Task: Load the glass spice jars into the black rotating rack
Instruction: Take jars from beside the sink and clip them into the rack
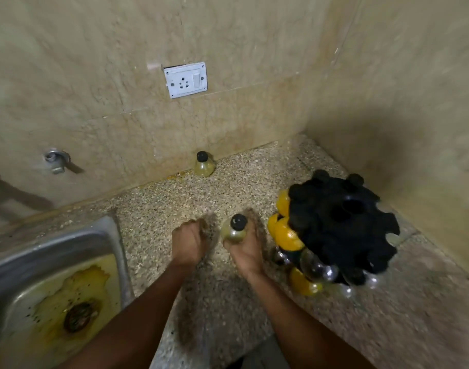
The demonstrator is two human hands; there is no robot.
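Observation:
My right hand grips a glass spice jar with a black cap and pale greenish contents, held upright just left of the black rotating rack. The rack stands in the counter's right corner, with several jars slotted round it, some filled with yellow spice and some clear. My left hand is beside the right one with its fingers curled, and nothing shows in it. Another black-capped jar stands alone against the back wall.
A steel sink with yellow stains lies at the left. A white wall socket sits above the counter and a tap fitting juts from the wall. The speckled counter runs between sink and rack.

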